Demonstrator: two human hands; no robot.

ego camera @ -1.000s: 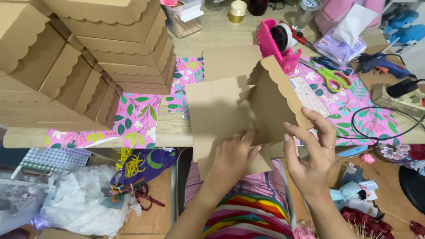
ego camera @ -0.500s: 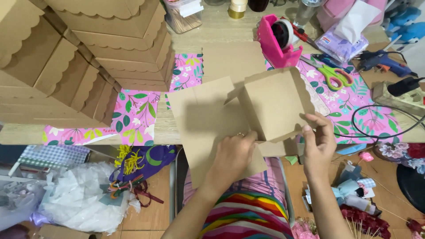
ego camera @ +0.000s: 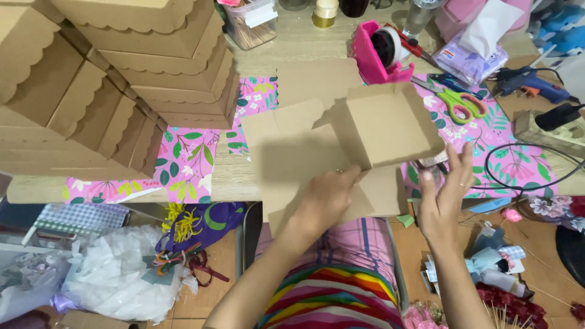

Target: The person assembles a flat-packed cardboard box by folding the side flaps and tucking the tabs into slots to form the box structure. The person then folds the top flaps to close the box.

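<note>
The left hand [ego camera: 326,198] presses the flat cardboard box [ego camera: 341,152] against the table [ego camera: 304,42] edge, right hand [ego camera: 445,195] open-fingered at its 4 o'clock corner, one tray section up, remaining flaps unfolded, finished boxes [ego camera: 109,79] stacked at 10 o'clock

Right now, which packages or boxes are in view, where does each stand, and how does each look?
Half-folded cardboard box: table edge, held by left hand and right hand; plain brown.
Stack of scalloped boxes: upper left; brown, wavy-edged lids.
Tissue pack: upper right; soft, purple, white tissue sticking out.
Clear plastic container: top middle; white label.
</note>
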